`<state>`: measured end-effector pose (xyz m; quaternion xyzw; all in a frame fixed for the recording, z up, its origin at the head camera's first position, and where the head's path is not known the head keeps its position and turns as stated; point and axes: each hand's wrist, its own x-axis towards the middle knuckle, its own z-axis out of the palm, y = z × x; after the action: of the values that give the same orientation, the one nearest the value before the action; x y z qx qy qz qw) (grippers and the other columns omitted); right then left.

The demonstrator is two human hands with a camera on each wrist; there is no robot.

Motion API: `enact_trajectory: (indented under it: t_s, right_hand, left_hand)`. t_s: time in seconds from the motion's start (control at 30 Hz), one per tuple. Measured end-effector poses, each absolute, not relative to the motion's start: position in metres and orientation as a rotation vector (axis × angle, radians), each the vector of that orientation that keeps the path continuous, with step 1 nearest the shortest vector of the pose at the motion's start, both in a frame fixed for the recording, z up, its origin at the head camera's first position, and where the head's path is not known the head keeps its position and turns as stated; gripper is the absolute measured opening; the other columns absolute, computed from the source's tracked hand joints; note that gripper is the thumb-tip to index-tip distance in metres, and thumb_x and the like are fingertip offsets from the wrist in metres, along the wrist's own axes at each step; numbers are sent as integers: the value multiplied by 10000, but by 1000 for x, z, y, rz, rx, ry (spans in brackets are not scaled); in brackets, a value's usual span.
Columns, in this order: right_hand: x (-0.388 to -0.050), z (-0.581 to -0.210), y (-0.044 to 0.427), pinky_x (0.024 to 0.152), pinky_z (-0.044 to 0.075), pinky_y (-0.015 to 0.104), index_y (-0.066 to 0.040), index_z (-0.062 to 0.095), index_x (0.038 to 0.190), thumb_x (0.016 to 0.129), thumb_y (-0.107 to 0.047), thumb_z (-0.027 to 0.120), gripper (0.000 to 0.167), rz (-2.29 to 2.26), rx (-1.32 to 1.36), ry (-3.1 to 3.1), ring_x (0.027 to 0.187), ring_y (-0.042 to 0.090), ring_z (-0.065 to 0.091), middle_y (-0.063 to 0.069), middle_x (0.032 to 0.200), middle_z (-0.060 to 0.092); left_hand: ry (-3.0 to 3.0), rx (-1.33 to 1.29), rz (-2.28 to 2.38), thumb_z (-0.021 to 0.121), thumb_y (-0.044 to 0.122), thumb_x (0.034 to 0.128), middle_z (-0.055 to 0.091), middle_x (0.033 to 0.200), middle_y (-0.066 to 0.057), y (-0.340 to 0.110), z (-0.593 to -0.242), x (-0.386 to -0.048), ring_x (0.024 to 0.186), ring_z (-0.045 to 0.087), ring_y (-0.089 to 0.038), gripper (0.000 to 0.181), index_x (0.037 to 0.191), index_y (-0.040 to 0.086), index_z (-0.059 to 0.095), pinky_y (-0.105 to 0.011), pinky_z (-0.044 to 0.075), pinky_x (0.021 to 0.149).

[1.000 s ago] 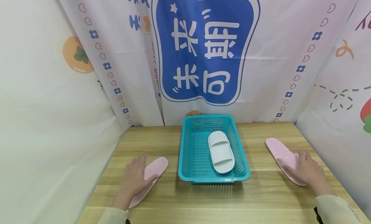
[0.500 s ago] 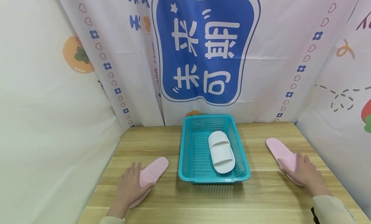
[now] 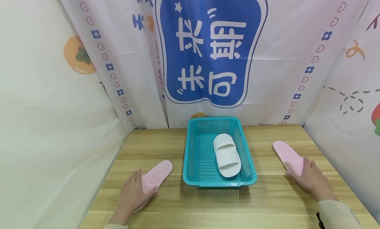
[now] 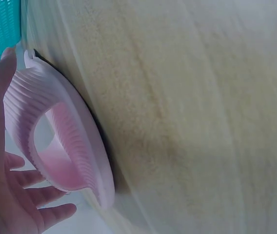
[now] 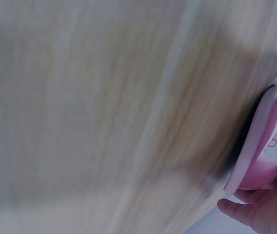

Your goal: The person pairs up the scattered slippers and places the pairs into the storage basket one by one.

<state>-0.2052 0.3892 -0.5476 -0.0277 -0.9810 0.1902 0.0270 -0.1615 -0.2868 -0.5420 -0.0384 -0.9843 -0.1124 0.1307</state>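
Two pink slippers lie on the wooden table, one on each side. Over the rear part of the left pink slipper (image 3: 158, 172) is my left hand (image 3: 129, 193). In the left wrist view its fingers (image 4: 48, 195) are spread and fairly straight on one side, with the thumb on the other. My right hand (image 3: 311, 178) is at the right pink slipper (image 3: 292, 159), its thumb along the inner edge. The right wrist view shows its fingers (image 5: 236, 210) loosely extended beside the slipper's end; the rest of that hand is cut off.
A teal basket (image 3: 219, 183) stands at the middle back of the table. Inside it, toward the right wall, lies a white slipper (image 3: 227, 156). Printed cloth (image 3: 279, 41) hangs behind and at both sides.
My left hand has slid back and left along its slipper, toward the near end. The right hand has shifted slightly left. Both pink slippers have stayed in place.
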Motion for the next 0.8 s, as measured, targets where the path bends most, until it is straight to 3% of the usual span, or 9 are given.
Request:
enact_trajectory:
  t_s: [0.43, 0.8]
  right_hand:
    - [-206, -555, 389, 679, 422, 702, 199, 135, 1394, 769, -667, 672, 1196, 588, -95, -3005, 909, 646, 458, 450, 1148, 341]
    - [-206, -554, 389, 675, 420, 702, 195, 135, 1391, 790, -612, 685, 1147, 604, -120, -3001, 924, 655, 446, 458, 1150, 346]
  left_hand:
    - [-2818, -165, -314, 821, 596, 627, 514, 1254, -348, -288, -552, -160, 1037, 576, -480, 1125, 1340, -162, 394, -577, 483, 871]
    - [-2821, -167, -315, 856, 490, 636, 519, 1237, -345, -286, -551, -160, 1017, 584, -470, 1053, 1323, -165, 401, -564, 497, 858]
